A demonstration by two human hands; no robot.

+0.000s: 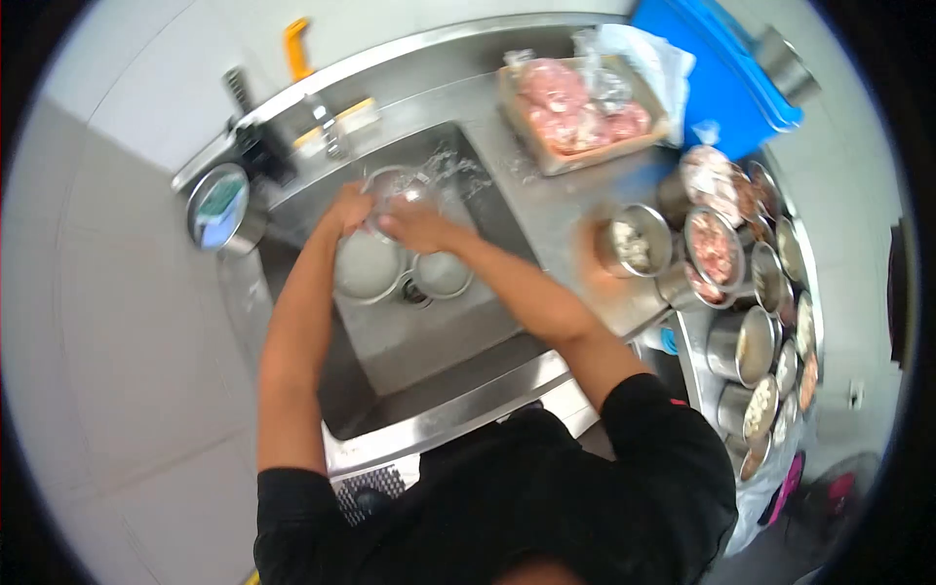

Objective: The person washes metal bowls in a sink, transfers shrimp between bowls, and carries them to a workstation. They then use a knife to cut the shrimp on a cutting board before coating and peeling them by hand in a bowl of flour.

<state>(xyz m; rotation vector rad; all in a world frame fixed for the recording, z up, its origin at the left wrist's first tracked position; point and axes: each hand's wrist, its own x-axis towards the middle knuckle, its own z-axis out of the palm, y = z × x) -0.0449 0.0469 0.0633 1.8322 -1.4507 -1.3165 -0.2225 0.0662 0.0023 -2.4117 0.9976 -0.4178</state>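
Observation:
In the steel sink (429, 351), a round, shiny bowl (395, 178) sits under the running water, its outline blurred by splashes. My left hand (353, 208) is closed on the bowl's left rim. Across the bowl's near side reaches my right hand (421, 226), its fingers smeared by motion, so their grip does not show. Just below my hands stand a larger round container (369, 268) with cloudy liquid and a smaller one (443, 274) beside it. Between these two, the dark drain (414, 291) is partly visible.
A metal pot (226, 210) with sponges stands at the sink's left corner. Behind the right counter lies a box of pink meat (583, 107), near a blue bin (717, 73). Several steel pots of food, one with white pieces (632, 246), crowd the right side.

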